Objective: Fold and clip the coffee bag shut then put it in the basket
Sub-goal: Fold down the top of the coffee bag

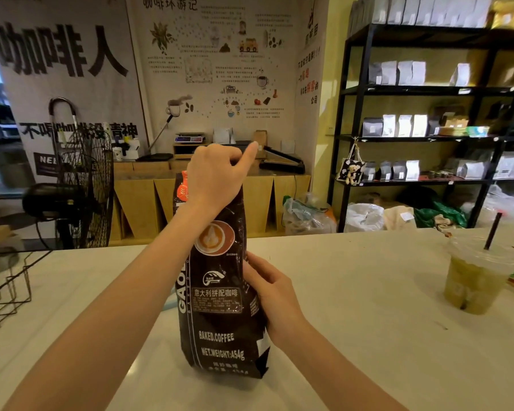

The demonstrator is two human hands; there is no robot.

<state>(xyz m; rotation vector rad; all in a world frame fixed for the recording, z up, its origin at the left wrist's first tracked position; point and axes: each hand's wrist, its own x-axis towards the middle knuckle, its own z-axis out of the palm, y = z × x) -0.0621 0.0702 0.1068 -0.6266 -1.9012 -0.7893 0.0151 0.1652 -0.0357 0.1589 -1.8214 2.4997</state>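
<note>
Standing on a white counter (353, 292), the coffee bag (220, 292) is pinched by left hand (217, 176) and right hand (267, 289).

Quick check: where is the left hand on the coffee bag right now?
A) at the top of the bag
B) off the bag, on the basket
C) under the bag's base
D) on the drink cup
A: the left hand grips the top of the upright bag, while the right hand steadies its side.
</note>
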